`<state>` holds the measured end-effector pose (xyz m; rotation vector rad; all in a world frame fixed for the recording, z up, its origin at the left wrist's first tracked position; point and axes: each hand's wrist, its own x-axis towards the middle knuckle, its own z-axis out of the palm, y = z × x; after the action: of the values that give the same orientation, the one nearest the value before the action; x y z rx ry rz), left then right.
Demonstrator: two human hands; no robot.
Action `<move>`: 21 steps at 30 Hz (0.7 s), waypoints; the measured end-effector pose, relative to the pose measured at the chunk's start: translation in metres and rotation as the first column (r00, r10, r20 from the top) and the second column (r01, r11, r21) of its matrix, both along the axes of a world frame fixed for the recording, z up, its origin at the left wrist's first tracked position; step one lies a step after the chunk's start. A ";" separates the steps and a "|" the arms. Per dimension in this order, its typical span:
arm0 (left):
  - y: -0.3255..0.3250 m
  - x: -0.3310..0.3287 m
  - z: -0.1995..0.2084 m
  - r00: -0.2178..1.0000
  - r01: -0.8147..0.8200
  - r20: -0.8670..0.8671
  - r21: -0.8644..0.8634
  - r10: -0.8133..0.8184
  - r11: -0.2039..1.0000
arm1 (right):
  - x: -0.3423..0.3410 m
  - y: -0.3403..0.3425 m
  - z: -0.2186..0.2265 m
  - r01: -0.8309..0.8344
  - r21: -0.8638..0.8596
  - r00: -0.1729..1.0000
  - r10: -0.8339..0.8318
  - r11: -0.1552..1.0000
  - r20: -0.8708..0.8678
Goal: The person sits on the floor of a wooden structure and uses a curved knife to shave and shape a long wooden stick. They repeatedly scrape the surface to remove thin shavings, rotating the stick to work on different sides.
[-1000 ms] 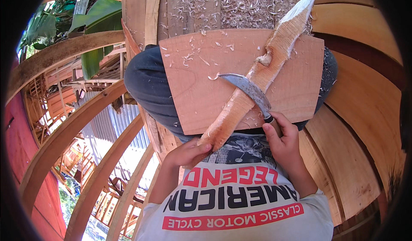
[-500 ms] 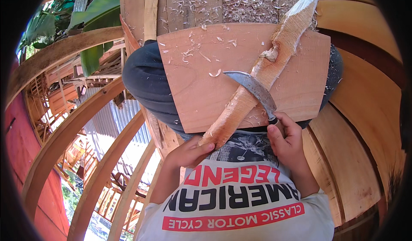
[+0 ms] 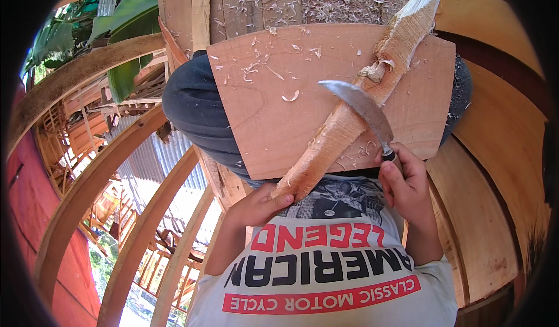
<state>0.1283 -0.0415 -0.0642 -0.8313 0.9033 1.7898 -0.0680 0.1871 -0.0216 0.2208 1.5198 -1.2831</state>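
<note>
A rough length of wood lies slantwise over a flat wooden board on my lap. Its pale, tapered end points to the far right, and a notch with a raised, torn chip shows partway along. My left hand is closed round the near end, thumb on top. In my right hand is the short handle of a curved knife, gripped with the fingers wrapped round it. The blade passes over the middle of the wood, its tip to the left; whether it touches the wood, I cannot tell.
Curled wood shavings are scattered on the board and thickly over the planks beyond it. Curved wooden ribs stand at the left, with gaps between them. Wide bent planks line the right side.
My right hand and the knife have moved right and slightly away from me. The wood's far end has swung a little to the right, while my left hand keeps its hold.
</note>
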 end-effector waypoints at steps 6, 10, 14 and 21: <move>0.000 -0.012 0.006 0.996 -0.069 0.065 0.051 0.065 0.996 | 0.007 -0.002 -0.003 -0.100 -0.022 0.995 0.099 0.995 -0.032; 0.002 0.002 0.000 0.994 -0.098 -0.052 0.008 0.099 0.995 | -0.001 0.004 -0.006 -0.191 -0.053 0.975 0.183 0.980 -0.127; 0.002 0.003 -0.002 0.997 -0.079 -0.027 -0.021 0.079 0.997 | -0.018 0.009 0.004 -0.133 -0.044 0.988 0.128 0.990 -0.091; 0.007 -0.018 0.027 0.983 0.041 -0.165 -0.220 -0.078 0.975 | -0.023 0.019 -0.004 -0.144 -0.011 0.955 0.136 0.990 -0.263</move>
<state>0.1103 -0.0347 -0.0370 -0.7836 1.2412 1.7514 -0.0911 0.2062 -0.0260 -0.0797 1.7053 -1.2572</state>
